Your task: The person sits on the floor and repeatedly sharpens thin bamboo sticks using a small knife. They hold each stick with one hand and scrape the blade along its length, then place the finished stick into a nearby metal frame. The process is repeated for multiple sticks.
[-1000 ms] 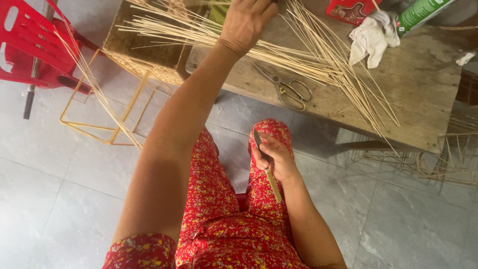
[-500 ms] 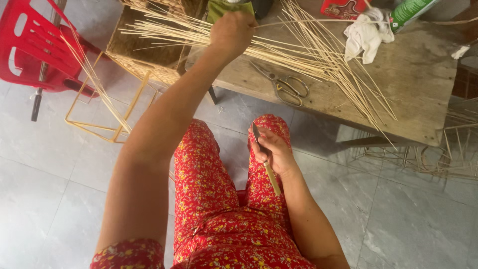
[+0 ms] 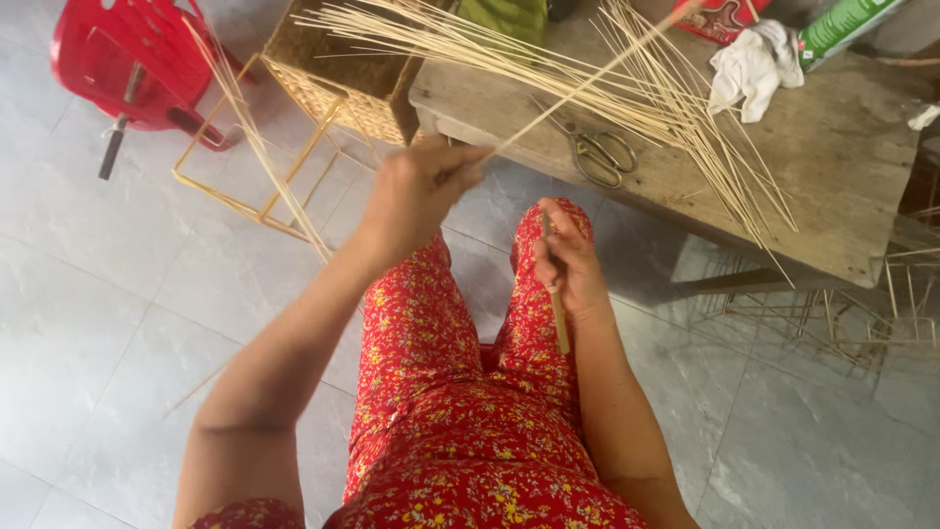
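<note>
Lap: I see red flowered trousers nearest the camera, knees pointing toward the tabletop.
Right hand: my right hand rests on the right knee, fingers closed around a short knife-like tool with a pale wooden handle; the handle runs back toward the body and the dark tip pokes up past the thumb.
Left hand: my left hand is raised ahead of the left knee, fingers pinched tight on the near end of one thin bamboo stick.
Stick position: from the pinch the stick rises up and right, out over the tabletop edge, crossing above the loose pile; its near end sits just left of the tool, close but not touching.
Step in hand: I judge that one stick is being drawn out of the pile toward the tool for trimming or splitting.
Next move calls for: bringing the stick's end across to the blade, with the right hand steady on the knee.
Tabletop: worn wooden tabletop carrying the fanned stick pile, scissors and a white rag.
Floor beyond: a woven basket, a bamboo frame and a red plastic chair on grey tiles.
</note>
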